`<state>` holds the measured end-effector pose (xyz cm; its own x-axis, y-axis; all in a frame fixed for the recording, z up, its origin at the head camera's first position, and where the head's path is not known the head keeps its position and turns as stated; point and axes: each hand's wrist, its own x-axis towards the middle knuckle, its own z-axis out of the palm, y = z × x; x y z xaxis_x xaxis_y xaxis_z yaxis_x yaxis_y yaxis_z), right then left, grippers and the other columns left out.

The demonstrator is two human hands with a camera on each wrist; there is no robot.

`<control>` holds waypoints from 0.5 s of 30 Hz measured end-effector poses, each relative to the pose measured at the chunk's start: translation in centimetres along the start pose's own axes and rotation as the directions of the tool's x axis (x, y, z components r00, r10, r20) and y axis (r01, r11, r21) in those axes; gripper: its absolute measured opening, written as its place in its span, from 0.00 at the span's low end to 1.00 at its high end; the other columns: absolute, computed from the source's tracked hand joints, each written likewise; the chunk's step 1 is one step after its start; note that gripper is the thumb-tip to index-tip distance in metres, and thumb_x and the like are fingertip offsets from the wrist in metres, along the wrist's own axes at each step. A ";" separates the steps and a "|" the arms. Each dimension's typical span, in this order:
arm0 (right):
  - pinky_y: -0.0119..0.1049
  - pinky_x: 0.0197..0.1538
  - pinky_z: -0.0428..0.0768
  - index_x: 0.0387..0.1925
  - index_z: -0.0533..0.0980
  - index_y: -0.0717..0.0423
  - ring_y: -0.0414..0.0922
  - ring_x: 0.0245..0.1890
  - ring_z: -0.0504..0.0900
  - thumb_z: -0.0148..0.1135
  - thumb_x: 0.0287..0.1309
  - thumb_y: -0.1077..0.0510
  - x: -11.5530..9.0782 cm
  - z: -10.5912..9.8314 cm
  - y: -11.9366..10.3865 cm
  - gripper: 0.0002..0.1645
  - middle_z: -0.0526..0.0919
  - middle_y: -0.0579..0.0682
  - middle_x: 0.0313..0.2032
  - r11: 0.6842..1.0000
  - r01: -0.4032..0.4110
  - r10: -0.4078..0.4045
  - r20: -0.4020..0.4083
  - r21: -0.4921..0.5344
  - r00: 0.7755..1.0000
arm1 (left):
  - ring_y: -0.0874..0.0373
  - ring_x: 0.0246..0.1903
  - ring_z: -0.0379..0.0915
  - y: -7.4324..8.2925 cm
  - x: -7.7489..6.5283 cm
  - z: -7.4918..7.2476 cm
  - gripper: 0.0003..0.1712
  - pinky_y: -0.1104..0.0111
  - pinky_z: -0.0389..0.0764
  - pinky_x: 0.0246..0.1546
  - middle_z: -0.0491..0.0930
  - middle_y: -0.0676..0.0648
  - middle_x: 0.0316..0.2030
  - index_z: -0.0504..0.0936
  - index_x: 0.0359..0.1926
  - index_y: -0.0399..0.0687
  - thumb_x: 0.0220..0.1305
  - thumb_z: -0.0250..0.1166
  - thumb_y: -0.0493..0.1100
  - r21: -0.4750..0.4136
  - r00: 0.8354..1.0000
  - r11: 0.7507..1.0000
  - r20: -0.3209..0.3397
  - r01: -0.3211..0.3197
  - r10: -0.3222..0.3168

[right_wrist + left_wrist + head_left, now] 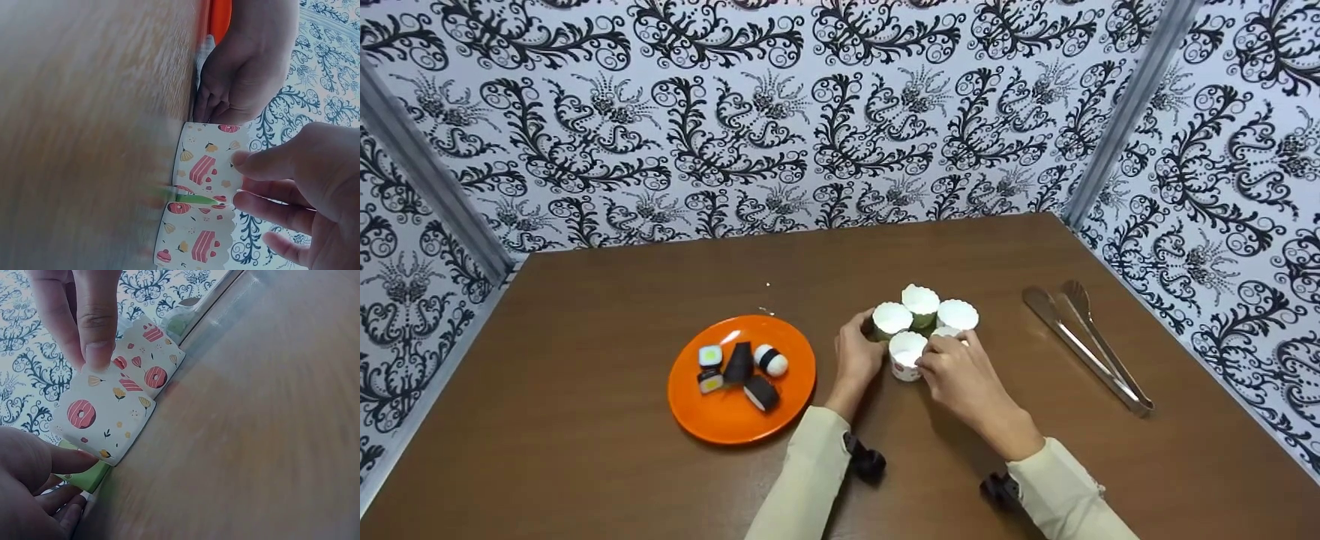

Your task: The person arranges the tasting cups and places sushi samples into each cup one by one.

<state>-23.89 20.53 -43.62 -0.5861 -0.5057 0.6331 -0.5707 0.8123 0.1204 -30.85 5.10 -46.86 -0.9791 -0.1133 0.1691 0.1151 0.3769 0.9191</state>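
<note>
Several paper baking cups stand in a tight cluster on the table. At the near side is a white one (906,366) printed with doughnuts and cake slices; my right hand (964,376) pinches its rim between thumb and finger. My left hand (858,358) grips a green baking cup (889,321) at the cluster's left, its thumb in front, as the left wrist view shows. Behind are a second green cup (921,301) and another pale cup (958,315). One more cup is partly hidden by my right hand. In the right wrist view a second printed cup (194,239) stands beside the pinched one.
An orange plate (690,409) with several sushi pieces (739,364) lies left of my left hand. Metal tongs (1091,349) rest on the brown table (585,465) at the right. Patterned walls (780,112) enclose the back and sides.
</note>
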 end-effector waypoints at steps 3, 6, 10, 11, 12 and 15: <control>0.43 0.39 0.72 0.20 0.84 0.54 0.46 0.30 0.81 0.78 0.39 0.67 0.0 -0.1 -0.1 0.08 0.79 0.48 0.26 1.000 -0.006 0.006 0.005 -0.017 1.000 | 0.49 0.54 0.81 0.0 0.0 0.0 0.29 0.59 0.81 0.60 0.87 0.43 0.50 0.84 0.55 0.40 0.48 0.73 0.28 0.002 1.000 1.000 -0.005 -0.003 0.003; 0.43 0.40 0.72 0.20 0.83 0.54 0.48 0.31 0.81 0.78 0.39 0.66 0.1 -0.2 -0.1 0.09 0.79 0.48 0.27 0.999 -0.012 0.013 0.014 -0.038 1.000 | 0.49 0.54 0.81 0.0 -0.1 0.0 0.28 0.59 0.81 0.60 0.87 0.43 0.50 0.84 0.55 0.40 0.49 0.74 0.28 -0.001 1.000 1.000 -0.003 0.003 -0.003; 0.45 0.42 0.73 0.22 0.84 0.54 0.48 0.32 0.81 0.80 0.38 0.63 0.1 -0.3 -0.1 0.09 0.80 0.48 0.28 0.999 -0.024 0.025 0.023 -0.039 0.999 | 0.48 0.54 0.81 0.0 -0.1 0.0 0.28 0.58 0.81 0.60 0.86 0.42 0.50 0.84 0.55 0.40 0.49 0.74 0.28 -0.007 1.000 1.000 0.002 0.007 -0.007; 0.45 0.42 0.73 0.22 0.84 0.54 0.48 0.33 0.81 0.80 0.38 0.62 0.1 -0.3 -0.1 0.09 0.81 0.48 0.28 0.999 -0.027 0.027 0.024 -0.035 0.999 | 0.48 0.54 0.81 0.0 -0.1 0.0 0.28 0.58 0.81 0.60 0.86 0.42 0.50 0.84 0.55 0.39 0.49 0.74 0.28 -0.006 1.000 1.000 0.002 0.008 -0.008; 0.45 0.43 0.73 0.23 0.84 0.55 0.48 0.33 0.81 0.80 0.38 0.62 0.1 -0.4 0.0 0.09 0.81 0.47 0.28 0.999 -0.031 0.032 0.023 -0.029 0.999 | 0.48 0.54 0.81 0.0 -0.1 0.0 0.28 0.58 0.81 0.60 0.86 0.42 0.51 0.84 0.55 0.39 0.49 0.74 0.28 -0.004 1.000 1.000 0.002 0.006 -0.006; 0.46 0.43 0.73 0.24 0.84 0.55 0.48 0.34 0.81 0.80 0.39 0.63 0.1 -0.5 0.0 0.09 0.81 0.47 0.29 0.999 -0.042 0.042 0.023 -0.021 0.999 | 0.48 0.55 0.80 0.0 -0.1 0.0 0.28 0.59 0.80 0.61 0.86 0.41 0.52 0.84 0.55 0.39 0.49 0.74 0.28 -0.002 1.000 1.000 0.005 0.001 -0.001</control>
<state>-23.69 20.65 -43.12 -0.6228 -0.4776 0.6197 -0.5335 0.8386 0.1103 -30.78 5.12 -46.85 -0.9800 -0.1089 0.1663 0.1145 0.3750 0.9199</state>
